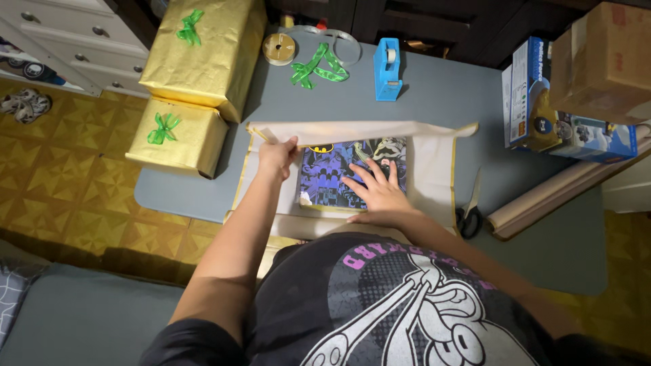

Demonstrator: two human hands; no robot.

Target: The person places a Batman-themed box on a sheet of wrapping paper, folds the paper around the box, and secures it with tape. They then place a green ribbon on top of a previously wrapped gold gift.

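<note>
Box [342,177]: lies flat on the paper [434,173], directly under your right fingers and just right of your left fingertips.

Right hand [377,190]: palm down on the box lid, fingers spread apart and pointing away from you, not clamped on anything. Forearm comes in from your lower right.

Left hand [277,157]: fingers pinched together on the paper's left flap, at the box's far left corner. Arm extends straight out from your body, hand slightly raised above the table [441,95].

Box appearance: flat, rectangular, dark purple-blue comic print with a yellow emblem near its far edge. Paper is cream on the upper face, gold at the folded edge.

Beyond your fingertips: blue tape dispenser [388,69], green ribbon [319,66], gold ribbon spool [279,49]. Left of your left fingers: two gold parcels [203,54] with green bows. Right of your right hand: scissors [469,215], paper roll [556,196].
</note>
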